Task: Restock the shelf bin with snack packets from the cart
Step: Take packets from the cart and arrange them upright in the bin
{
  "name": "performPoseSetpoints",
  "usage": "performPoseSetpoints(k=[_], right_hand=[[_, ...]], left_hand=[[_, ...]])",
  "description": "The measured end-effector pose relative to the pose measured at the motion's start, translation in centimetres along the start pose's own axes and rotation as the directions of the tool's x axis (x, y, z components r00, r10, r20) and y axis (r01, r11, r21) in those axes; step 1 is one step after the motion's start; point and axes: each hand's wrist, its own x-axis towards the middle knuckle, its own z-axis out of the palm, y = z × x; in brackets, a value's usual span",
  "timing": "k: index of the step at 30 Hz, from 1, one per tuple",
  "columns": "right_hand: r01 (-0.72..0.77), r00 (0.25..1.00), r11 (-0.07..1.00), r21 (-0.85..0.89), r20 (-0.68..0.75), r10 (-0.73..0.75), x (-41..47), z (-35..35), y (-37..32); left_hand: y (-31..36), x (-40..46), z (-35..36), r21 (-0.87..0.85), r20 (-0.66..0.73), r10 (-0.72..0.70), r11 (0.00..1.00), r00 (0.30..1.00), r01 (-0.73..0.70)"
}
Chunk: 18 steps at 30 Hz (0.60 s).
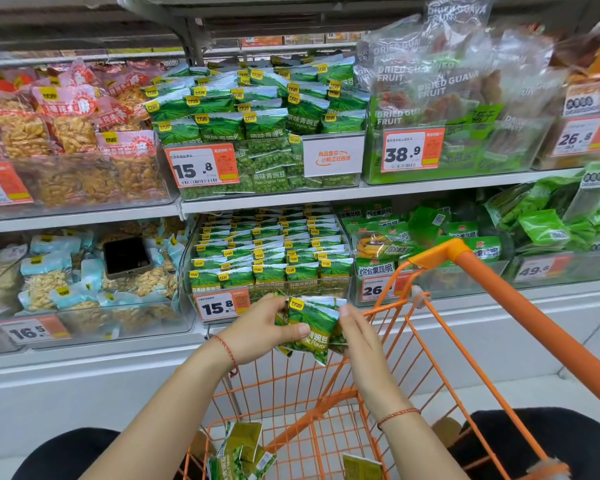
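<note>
From the head camera, we are holding a small stack of glossy green snack packets [310, 329] above the orange wire cart [406, 368], just in front of the lower shelf bin [271, 296]. Our left hand [257, 332] is gripping the stack from the left with the thumb lying across the front packet, and our right hand [355, 332] is pinching its right edge. The packets are standing roughly upright, long axis vertical, leaning slightly, printed faces towards us. The clear plastic bin is holding neat rows of the same flat green pouches, standing on edge. More loose packets [243, 452] are lying crumpled on the cart's floor.
</note>
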Motion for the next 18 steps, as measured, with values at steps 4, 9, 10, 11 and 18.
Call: performPoseSetpoints(k=[4,9,10,11,18], right_hand=[[0.034,0.999,0.998,0.043,-0.009,-0.034,0.22,-0.24,0.3],[0.019,1.0,0.991,0.129,-0.015,-0.017,0.5,-0.3,0.16],[0.015,1.0,0.991,0.135,-0.01,-0.014,0.53,-0.35,0.1],[0.012,1.0,0.992,0.123,-0.008,-0.012,0.54,-0.43,0.11],[0.009,1.0,0.997,0.075,0.002,-0.009,0.26,-0.42,-0.33]], left_hand=[[0.2,0.26,-0.17,-0.018,-0.088,-0.012,1.0,0.996,0.011],[0.04,-0.08,0.28,-0.138,-0.139,-0.018,0.99,0.99,-0.002],[0.02,-0.14,0.4,-0.162,-0.148,-0.026,0.987,0.989,0.001],[0.02,-0.18,0.51,-0.178,-0.158,-0.029,0.984,0.987,0.0],[0.01,-0.5,0.15,-0.065,-0.163,-0.012,0.998,0.987,0.001]])
